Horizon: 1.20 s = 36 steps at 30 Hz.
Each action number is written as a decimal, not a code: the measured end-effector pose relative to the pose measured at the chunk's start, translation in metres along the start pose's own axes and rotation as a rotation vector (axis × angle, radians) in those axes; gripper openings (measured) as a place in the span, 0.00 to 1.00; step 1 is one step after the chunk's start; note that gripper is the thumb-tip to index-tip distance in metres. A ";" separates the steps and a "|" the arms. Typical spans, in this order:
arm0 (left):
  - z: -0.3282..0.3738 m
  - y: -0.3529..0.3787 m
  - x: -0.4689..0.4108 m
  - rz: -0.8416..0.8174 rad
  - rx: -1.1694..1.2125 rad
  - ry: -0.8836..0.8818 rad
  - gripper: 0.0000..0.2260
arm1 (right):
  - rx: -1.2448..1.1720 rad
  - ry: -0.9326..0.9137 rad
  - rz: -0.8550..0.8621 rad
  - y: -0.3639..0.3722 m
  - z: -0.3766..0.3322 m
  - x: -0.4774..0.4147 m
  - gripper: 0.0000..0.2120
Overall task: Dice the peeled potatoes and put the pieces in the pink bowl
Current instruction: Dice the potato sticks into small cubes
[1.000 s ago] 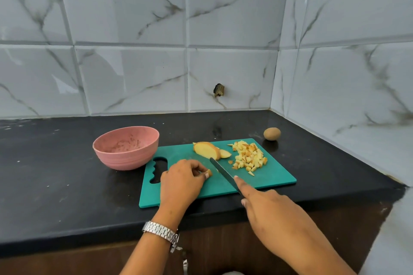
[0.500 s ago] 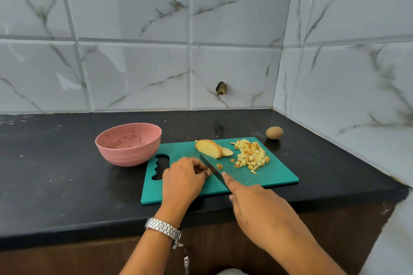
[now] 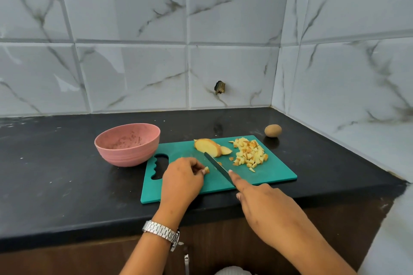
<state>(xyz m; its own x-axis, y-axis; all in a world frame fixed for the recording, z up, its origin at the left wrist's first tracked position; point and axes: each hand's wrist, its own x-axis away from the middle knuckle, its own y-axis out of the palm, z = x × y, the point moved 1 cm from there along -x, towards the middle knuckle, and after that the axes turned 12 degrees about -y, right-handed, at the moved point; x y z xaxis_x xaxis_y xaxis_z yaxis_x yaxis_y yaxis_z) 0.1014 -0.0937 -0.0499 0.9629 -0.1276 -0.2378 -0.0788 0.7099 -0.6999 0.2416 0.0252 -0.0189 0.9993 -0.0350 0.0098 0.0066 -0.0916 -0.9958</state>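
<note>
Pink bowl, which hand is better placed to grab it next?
Probably the left: the left hand sits nearer the round pink bowl and pinches only a small potato piece, while the right hand grips the dark-bladed knife.

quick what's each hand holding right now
Left hand: closed, pinching a small potato piece on the cutting board.
Right hand: closed on the knife, index finger stretched along the blade.

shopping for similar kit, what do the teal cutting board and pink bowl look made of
Teal rectangular cutting board: probably plastic, matte; thin, evenly coloured, with a moulded wavy handle cut-out. Pink round bowl: seemingly matte plastic or a fibre composite; dull speckled surface, ridged lower wall. Neither is certain.
</note>
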 end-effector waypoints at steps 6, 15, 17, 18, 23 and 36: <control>-0.003 -0.001 0.000 0.011 0.004 0.020 0.06 | -0.024 -0.075 0.025 0.003 -0.008 0.000 0.26; -0.002 -0.001 0.001 0.022 0.010 -0.011 0.02 | 0.011 -0.053 0.040 0.014 -0.018 -0.021 0.31; -0.002 -0.002 0.002 0.023 0.018 -0.024 0.01 | 0.029 -0.047 0.034 0.015 -0.017 -0.018 0.31; -0.002 -0.003 0.003 0.026 0.019 -0.028 0.01 | 0.037 -0.043 0.032 0.015 -0.015 -0.015 0.32; -0.002 -0.003 0.003 0.038 0.029 -0.044 0.03 | 0.008 -0.049 0.050 0.001 -0.006 -0.003 0.28; -0.002 -0.003 0.004 0.074 0.013 -0.034 0.04 | 0.061 -0.046 0.032 0.014 -0.025 -0.019 0.32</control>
<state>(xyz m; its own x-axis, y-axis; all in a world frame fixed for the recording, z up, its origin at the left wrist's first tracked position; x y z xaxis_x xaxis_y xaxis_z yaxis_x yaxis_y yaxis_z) 0.1052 -0.0978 -0.0500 0.9626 -0.0510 -0.2660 -0.1473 0.7258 -0.6720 0.2218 0.0001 -0.0306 0.9997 0.0086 -0.0246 -0.0243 -0.0304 -0.9992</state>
